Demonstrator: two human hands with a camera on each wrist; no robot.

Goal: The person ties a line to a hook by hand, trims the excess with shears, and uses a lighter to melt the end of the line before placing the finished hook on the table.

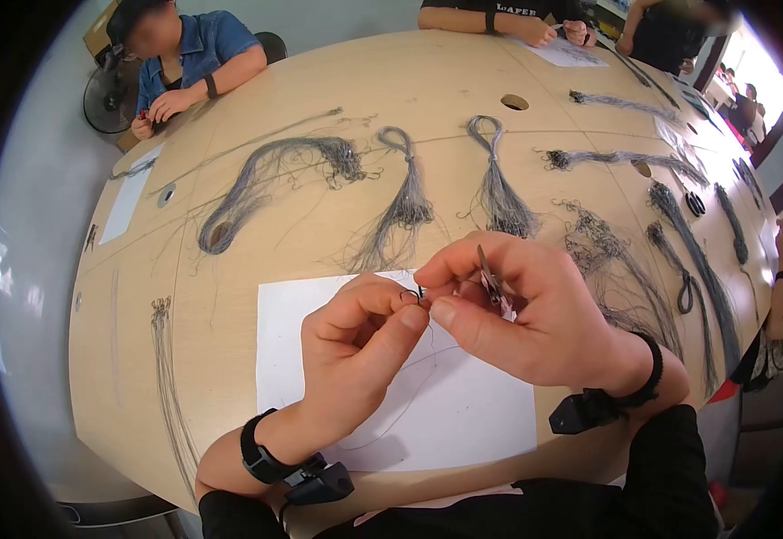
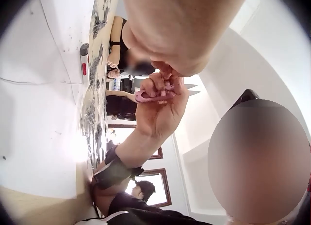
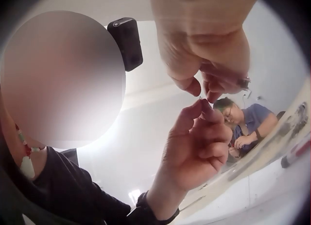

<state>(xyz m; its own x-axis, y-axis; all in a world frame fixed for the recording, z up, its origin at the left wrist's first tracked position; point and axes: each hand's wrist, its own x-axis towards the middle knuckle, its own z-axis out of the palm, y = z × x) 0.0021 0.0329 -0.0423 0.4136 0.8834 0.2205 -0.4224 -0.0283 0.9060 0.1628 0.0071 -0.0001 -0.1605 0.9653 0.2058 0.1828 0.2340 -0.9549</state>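
My left hand (image 1: 355,337) pinches a small dark fishhook (image 1: 406,294) between thumb and forefinger, over a white sheet of paper (image 1: 297,301). From the hook a thin line (image 1: 429,388) trails down across the sheet. My right hand (image 1: 539,314) has its thumb and forefinger tips right at the hook. Its other fingers curl round a pair of small scissors (image 1: 492,284), blades pointing up. In the left wrist view the pink scissor handles (image 2: 154,95) show within that hand. Fingertips partly hide the knot area at the hook.
Looped bundles of hooked line (image 1: 406,184) lie beyond the paper, with a larger bundle (image 1: 261,166) at left and a tangled heap (image 1: 598,238) at right. Thin strands (image 1: 165,359) lie at near left. Other people sit around the table (image 1: 445,81); a black tape ring (image 1: 695,205) lies at right.
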